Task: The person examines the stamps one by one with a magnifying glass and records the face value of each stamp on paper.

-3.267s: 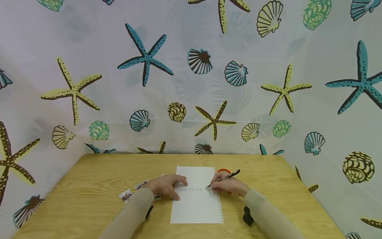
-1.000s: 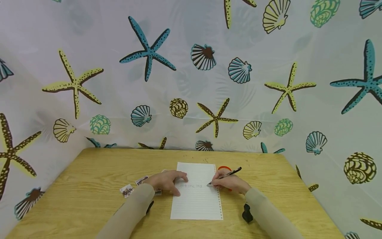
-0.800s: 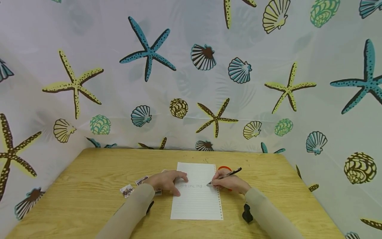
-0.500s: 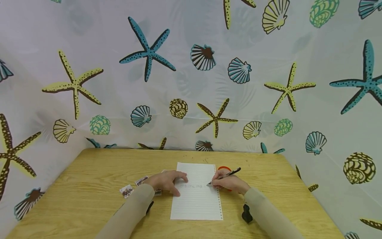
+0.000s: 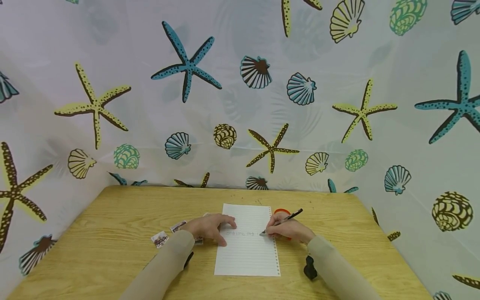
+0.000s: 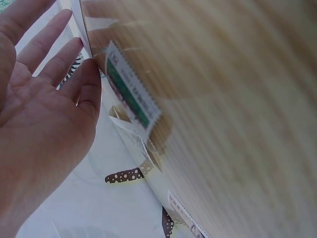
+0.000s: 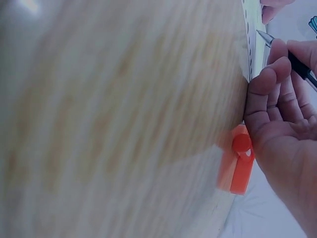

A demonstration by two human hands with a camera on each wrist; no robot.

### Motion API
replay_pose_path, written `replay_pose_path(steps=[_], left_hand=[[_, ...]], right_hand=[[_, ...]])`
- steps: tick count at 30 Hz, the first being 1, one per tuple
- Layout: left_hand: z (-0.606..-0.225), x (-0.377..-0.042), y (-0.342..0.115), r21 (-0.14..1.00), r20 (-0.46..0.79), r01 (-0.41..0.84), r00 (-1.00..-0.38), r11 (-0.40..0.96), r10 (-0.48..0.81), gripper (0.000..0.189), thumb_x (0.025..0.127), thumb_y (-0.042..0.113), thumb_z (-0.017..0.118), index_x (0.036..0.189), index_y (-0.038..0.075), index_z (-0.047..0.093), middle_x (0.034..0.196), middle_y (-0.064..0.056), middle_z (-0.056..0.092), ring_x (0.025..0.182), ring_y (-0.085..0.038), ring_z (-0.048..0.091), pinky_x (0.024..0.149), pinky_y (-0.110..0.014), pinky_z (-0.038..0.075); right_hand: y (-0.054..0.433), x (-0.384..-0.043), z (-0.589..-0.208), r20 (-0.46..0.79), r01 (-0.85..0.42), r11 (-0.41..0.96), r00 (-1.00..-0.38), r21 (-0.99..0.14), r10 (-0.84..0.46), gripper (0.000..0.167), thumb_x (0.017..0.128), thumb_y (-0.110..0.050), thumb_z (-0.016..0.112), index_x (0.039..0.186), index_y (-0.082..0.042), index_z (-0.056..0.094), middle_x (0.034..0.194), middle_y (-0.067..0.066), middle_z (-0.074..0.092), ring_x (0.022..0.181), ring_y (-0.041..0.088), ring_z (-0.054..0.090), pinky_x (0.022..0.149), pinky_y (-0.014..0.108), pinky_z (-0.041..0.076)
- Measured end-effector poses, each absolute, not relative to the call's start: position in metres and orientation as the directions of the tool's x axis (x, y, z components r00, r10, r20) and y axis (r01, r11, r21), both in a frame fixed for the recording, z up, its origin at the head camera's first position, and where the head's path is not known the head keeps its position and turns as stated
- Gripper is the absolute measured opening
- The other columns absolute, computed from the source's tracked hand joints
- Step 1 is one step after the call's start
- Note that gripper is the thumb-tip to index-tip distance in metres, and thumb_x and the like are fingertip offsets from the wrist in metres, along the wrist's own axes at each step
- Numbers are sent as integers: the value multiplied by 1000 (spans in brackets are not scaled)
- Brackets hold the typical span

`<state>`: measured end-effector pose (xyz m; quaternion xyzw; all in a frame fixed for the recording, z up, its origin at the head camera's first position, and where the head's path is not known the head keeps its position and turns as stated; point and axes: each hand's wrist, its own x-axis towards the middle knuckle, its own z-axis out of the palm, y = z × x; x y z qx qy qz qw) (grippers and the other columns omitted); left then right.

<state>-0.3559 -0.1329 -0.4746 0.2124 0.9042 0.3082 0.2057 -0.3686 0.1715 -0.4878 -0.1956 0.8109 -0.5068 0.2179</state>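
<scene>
A sheet of lined paper (image 5: 247, 258) with punched holes down its right edge lies on the table, a line of handwriting across its middle. My right hand (image 5: 290, 230) grips a black pen (image 5: 294, 214), its tip at the paper near the end of that line. In the right wrist view the pen's silver tip (image 7: 265, 36) points at the sheet. My left hand (image 5: 205, 228) rests with spread fingers on the paper's left edge. Near it lie small pictures with perforated edges that look like postage stamps (image 5: 160, 239); one green-and-white stamp (image 6: 131, 89) shows in the left wrist view.
An orange-red plastic object (image 7: 240, 158) sits beside my right hand, partly hidden by it in the head view. The wooden table (image 5: 112, 258) is backed by a white curtain (image 5: 240, 108) printed with starfish and shells.
The head view has shifted slightly since the earliest frame. My right hand's pen has made small movements at the end of the written line. My left hand stays on the paper.
</scene>
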Motion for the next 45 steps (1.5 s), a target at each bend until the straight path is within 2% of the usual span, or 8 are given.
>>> replay_pose_path(steps=[14, 28, 37, 45], left_hand=[[-474, -356, -135, 637, -233, 286, -814, 716, 532, 45, 77, 16, 84, 116, 29, 66, 153, 0, 44, 147, -27, 31, 117, -49, 28], [-472, -354, -133, 635, -253, 249, -828, 731, 501, 46, 77, 15, 84, 117, 30, 67, 153, 2, 44, 147, -28, 30, 118, -51, 26], [-472, -353, -131, 635, -246, 264, -822, 726, 514, 46, 77, 14, 84, 118, 28, 66, 153, 0, 44, 147, -28, 30, 118, -50, 26], [-472, -352, -132, 647, -249, 246, -827, 722, 505, 48, 77, 13, 84, 119, 28, 66, 153, 1, 44, 147, -28, 30, 116, -49, 30]], right_hand=[[175, -370, -489, -188, -44, 407, -838, -912, -512, 8, 92, -13, 66, 90, -6, 63, 77, 1, 64, 64, 14, 50, 61, 24, 41], [175, -366, -484, -193, -39, 425, -851, -905, -488, 11, 91, -13, 66, 94, -4, 62, 78, 2, 64, 64, 14, 49, 59, 24, 40], [177, -368, -487, -192, -36, 413, -846, -910, -498, 4, 90, -8, 64, 88, -6, 60, 74, 2, 62, 60, 14, 46, 57, 24, 38], [178, -371, -491, -185, -49, 404, -835, -914, -519, 5, 90, -12, 66, 87, -7, 63, 75, 2, 64, 60, 14, 47, 56, 24, 39]])
